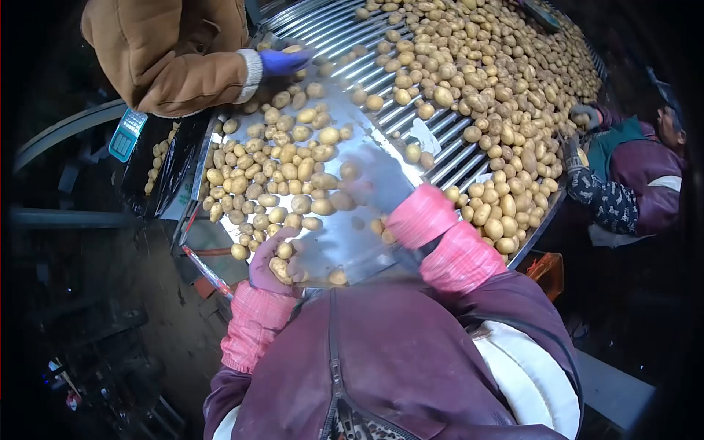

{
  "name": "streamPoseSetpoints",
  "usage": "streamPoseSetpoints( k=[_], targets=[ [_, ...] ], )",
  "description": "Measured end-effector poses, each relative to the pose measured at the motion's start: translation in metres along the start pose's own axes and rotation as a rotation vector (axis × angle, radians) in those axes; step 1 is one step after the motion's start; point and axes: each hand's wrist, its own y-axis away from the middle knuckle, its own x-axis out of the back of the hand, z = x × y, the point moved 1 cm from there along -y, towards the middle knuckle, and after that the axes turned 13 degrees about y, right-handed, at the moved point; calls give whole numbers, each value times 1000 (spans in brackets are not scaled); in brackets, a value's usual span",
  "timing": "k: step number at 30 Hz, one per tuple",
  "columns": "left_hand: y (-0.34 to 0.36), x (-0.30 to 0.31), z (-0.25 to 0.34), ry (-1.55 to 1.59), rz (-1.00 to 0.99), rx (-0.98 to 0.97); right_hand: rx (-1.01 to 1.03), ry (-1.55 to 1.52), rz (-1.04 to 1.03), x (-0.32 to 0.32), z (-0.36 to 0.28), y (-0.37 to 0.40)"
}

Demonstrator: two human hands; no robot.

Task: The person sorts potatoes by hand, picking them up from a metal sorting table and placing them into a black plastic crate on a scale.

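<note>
My left hand point(273, 262), in a purple glove with a pink cuff, curls around a small potato point(279, 269) at the near edge of a shiny metal tray point(359, 242). My right hand point(380, 180), gloved and blurred, reaches over the tray beside loose potatoes point(345, 170). A heap of small yellow potatoes point(271, 172) covers the tray's left half.
A roller conveyor point(440, 158) full of potatoes runs to the far right. A person in a brown jacket has a blue-gloved hand point(282, 61) at the tray's far edge. Another person's gloved hands point(583, 114) work at the right. A dark bin point(158, 165) with potatoes stands left.
</note>
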Motion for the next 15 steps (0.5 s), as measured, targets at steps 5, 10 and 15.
streamPoseSetpoints(
  k=[5, 10, 15],
  targets=[
    [-4, 8, -3, -26, 54, 46, -541, 247, -270, 16, 83, 38],
    [-12, 13, -10, -97, 83, 10, -609, 233, -246, -20, 80, 25],
    [0, -23, -10, -284, 207, -119, -370, -25, -111, -4, 23, 0]
  ],
)
